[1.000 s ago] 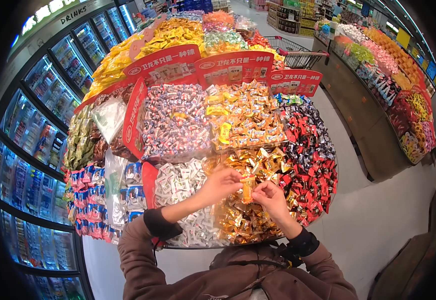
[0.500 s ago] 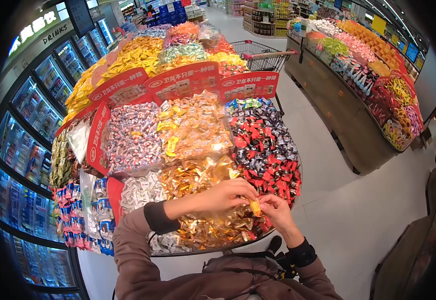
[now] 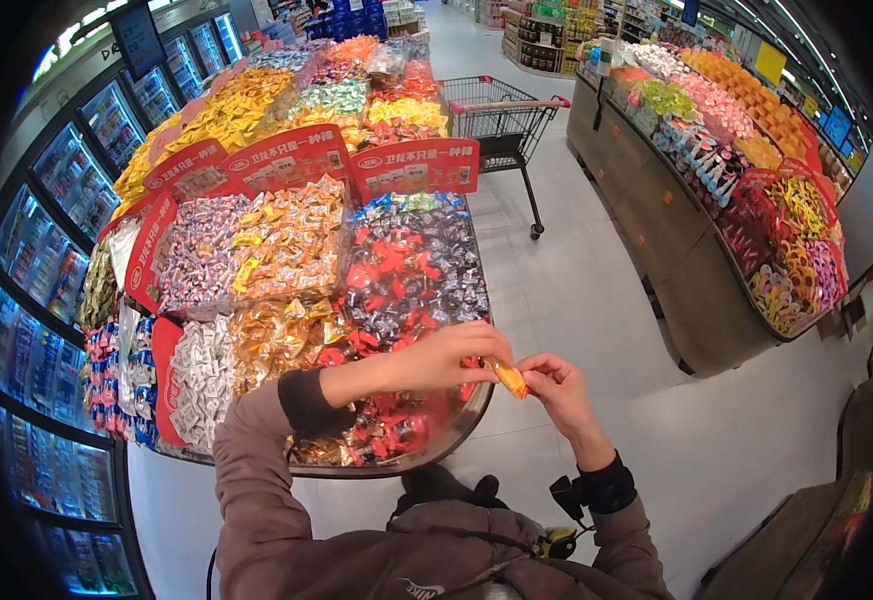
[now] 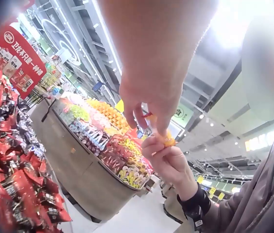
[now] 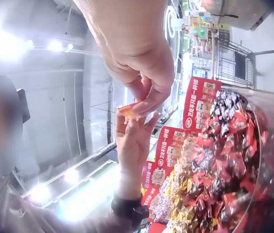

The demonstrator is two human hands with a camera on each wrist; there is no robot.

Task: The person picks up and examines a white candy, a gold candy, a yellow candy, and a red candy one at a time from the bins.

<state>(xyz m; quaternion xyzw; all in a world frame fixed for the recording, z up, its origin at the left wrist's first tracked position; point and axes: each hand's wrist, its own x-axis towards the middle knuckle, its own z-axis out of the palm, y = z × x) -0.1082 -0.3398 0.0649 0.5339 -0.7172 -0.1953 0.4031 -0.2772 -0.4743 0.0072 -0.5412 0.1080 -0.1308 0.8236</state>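
Note:
A small yellow-orange wrapped candy [image 3: 511, 380] is between the two hands, beyond the right front corner of the candy display. The left hand [image 3: 459, 355] pinches its upper left end from above. At its other side the right hand [image 3: 560, 393] pinches the wrapper with thumb and forefinger. In the left wrist view the candy [image 4: 167, 141] shows orange between the fingertips of the left hand [image 4: 151, 99] and right hand [image 4: 168, 162]. The right wrist view has the wrapper [image 5: 127, 111] at the fingertips; its contents cannot be made out.
Below the left forearm lie red and dark wrapped candies [image 3: 396, 420] inside the display's curved rim [image 3: 456, 440]. Red signs [image 3: 416, 167] stand behind the nearer sections. A shopping cart [image 3: 501, 120] is past the display, and another candy stand [image 3: 676, 220] is across the aisle at right.
The display has shifted left in the head view, and the hands have gone from above the gold candies to beyond its right corner. Both hands still hold the yellow-orange candy, now tilted differently.

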